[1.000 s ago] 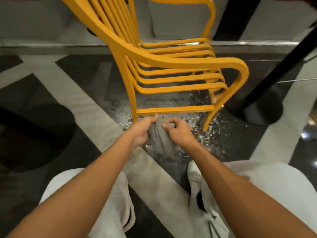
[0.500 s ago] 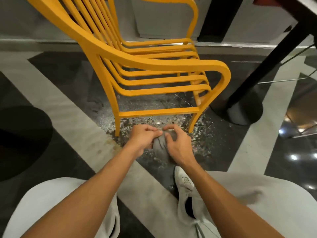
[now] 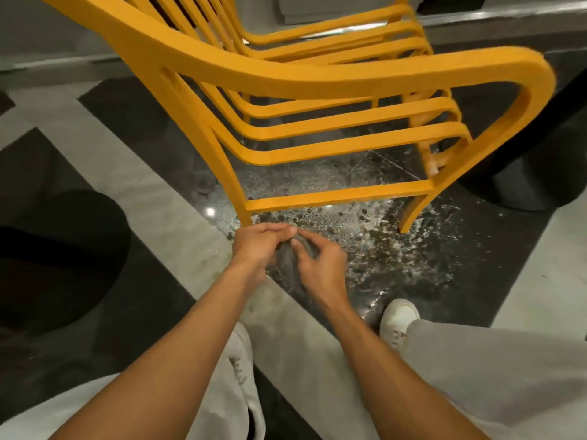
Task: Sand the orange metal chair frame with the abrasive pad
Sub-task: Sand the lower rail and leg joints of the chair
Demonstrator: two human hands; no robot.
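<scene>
The orange metal chair frame (image 3: 317, 81) fills the upper half of the view, seen from its side, with curved slats and a low crossbar (image 3: 336, 195). Just below its near rear leg, my left hand (image 3: 257, 246) and my right hand (image 3: 320, 268) both pinch a crumpled grey abrasive pad (image 3: 286, 260) between them. The pad hangs a little below the fingers and does not touch the chair. Most of the pad is hidden by my fingers.
The floor is dark polished stone with pale diagonal bands (image 3: 152, 198). Pale dust and flakes (image 3: 374, 246) lie under the chair. A black round table base (image 3: 524, 173) stands right of the chair. My white shoes (image 3: 397, 319) and pale trouser legs are below.
The view has shifted closer to the chair. Both hands stayed on the pad and moved slightly left, now sitting under the near rear leg, and the pad is bunched tighter.
</scene>
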